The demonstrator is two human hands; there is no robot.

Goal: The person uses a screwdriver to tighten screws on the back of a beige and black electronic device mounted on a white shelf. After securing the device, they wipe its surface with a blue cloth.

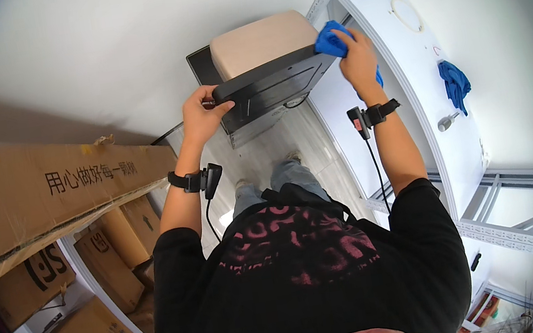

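A black flat panel [276,89] with a raised rim and moulded lines is tilted up in front of me. At its left corner, my left hand [203,112] grips the edge between thumb and fingers. My right hand [358,60] is closed on a blue cloth [332,39], which lies against the panel's upper right corner. More blue cloth hangs below that palm. Right behind the panel's top edge is a beige block [265,41] with rounded corners; its lower part is hidden.
At right, a white shelf [397,71] holds another blue cloth [456,86], a metal cylinder-ended tool [447,121] and a pale ring [407,14]. Cardboard boxes [69,185] fill the left side. A white wall [124,43] stands ahead. Grey floor [307,136] shows around my feet.
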